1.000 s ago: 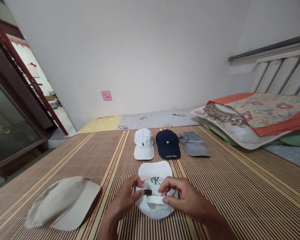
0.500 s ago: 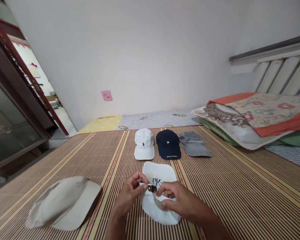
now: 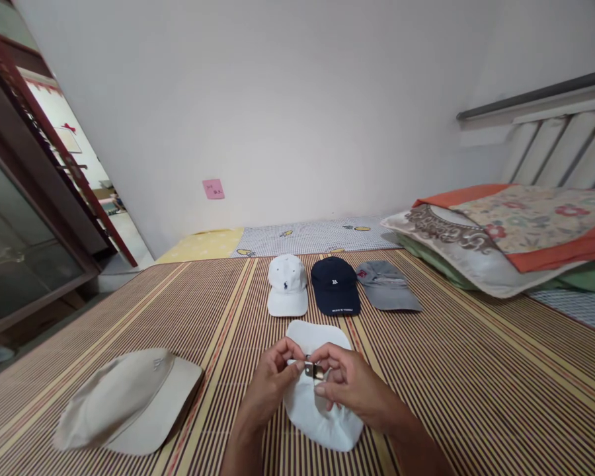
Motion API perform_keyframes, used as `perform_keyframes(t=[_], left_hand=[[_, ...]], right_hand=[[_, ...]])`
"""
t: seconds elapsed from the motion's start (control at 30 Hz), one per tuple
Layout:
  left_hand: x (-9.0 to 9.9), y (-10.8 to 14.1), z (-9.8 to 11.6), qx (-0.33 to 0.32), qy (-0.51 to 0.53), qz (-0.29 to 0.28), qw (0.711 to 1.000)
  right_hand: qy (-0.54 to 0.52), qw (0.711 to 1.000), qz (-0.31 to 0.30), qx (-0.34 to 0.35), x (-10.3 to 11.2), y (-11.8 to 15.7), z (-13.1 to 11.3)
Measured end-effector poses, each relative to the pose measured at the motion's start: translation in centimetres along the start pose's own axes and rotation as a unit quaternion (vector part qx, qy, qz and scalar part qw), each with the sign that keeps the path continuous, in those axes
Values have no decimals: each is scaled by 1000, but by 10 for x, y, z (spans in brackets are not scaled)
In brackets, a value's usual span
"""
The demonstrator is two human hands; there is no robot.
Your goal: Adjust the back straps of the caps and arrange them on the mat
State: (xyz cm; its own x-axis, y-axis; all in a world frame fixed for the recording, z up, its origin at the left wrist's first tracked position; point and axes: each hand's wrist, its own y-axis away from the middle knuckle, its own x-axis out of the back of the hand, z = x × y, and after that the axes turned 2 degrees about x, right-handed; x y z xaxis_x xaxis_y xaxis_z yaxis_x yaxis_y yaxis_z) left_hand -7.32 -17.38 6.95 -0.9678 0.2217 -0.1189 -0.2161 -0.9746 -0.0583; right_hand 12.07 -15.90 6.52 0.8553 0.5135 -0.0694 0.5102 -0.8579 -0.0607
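A white cap (image 3: 322, 423) lies on the striped mat in front of me, its brim pointing away and its back strap towards me. My left hand (image 3: 280, 373) pinches the strap beside a metal buckle (image 3: 314, 371). On the other side of the buckle, my right hand (image 3: 344, 380) has its fingers curled at the strap, thumb below and forefinger above. The fingers hide most of the strap and the lettering on the cap's front.
Behind are a white cap (image 3: 287, 287), a navy cap (image 3: 334, 287) and a grey cap (image 3: 387, 285) in a row. A beige cap (image 3: 129, 400) lies at the left on the striped mat (image 3: 456, 357). Pillows (image 3: 451, 248) are stacked at the right, by the wall.
My left hand has moved right with the strap and buckle, and my right hand has come up closer to it. The fingers now meet near the buckle, covering the lettering.
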Motion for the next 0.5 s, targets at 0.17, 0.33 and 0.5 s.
perform_keyframes(t=[0.17, 0.33, 0.5], left_hand=[[1, 2, 2, 9, -107, 1, 994], [11, 7, 7, -1, -253, -12, 967], [17, 6, -1, 15, -143, -55, 988]], right_hand=[[35, 999, 22, 17, 0, -3, 8], [47, 998, 34, 15, 1, -4, 11], [60, 998, -8, 17, 0, -1, 3]])
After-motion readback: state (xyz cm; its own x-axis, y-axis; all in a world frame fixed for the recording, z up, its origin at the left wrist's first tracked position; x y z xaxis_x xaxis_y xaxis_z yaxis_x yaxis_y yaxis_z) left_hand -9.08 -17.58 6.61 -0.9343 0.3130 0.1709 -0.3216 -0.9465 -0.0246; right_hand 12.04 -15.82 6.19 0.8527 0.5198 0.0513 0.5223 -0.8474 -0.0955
